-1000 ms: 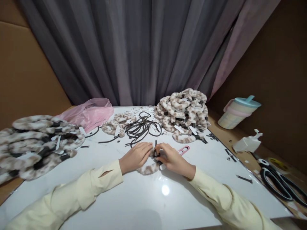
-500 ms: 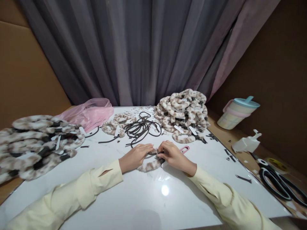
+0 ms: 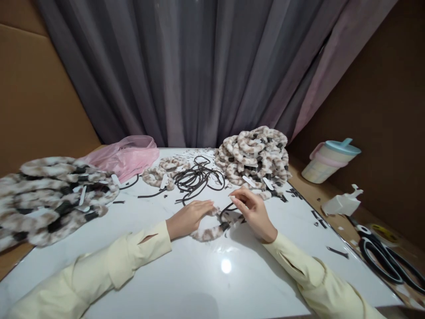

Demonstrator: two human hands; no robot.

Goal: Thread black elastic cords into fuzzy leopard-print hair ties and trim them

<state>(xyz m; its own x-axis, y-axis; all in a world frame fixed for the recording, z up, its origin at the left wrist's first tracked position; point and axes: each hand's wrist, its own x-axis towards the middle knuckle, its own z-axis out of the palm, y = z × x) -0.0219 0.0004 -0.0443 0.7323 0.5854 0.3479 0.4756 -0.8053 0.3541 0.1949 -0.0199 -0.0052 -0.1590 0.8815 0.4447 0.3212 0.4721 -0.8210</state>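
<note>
A furry white-and-brown ring point(image 3: 207, 234) lies on the table between my hands, with a dark band point(image 3: 225, 226) on its right side. My left hand point(image 3: 190, 217) rests over the ring's left part, fingers together and thumb tucked against it, holding it down. From the ring a thin black cord point(image 3: 226, 208) rises toward my right hand point(image 3: 250, 212). The thumb and index finger of that hand are pinched at the cord's upper end, raised a little above the table. Part of the ring is hidden under my left fingers.
Furry rings with white tags are heaped at the left point(image 3: 43, 199) and back right point(image 3: 252, 155). A tangle of black cord point(image 3: 199, 175) and a pink plastic bag point(image 3: 133, 155) lie behind. Rightward are a lidded cup point(image 3: 327, 165), a white bottle point(image 3: 341, 203) and large scissors point(image 3: 381, 257).
My right hand has moved up and right from the dark band, drawing the black cord out from the ring. My left hand has stayed on the ring. The view has shifted slightly.
</note>
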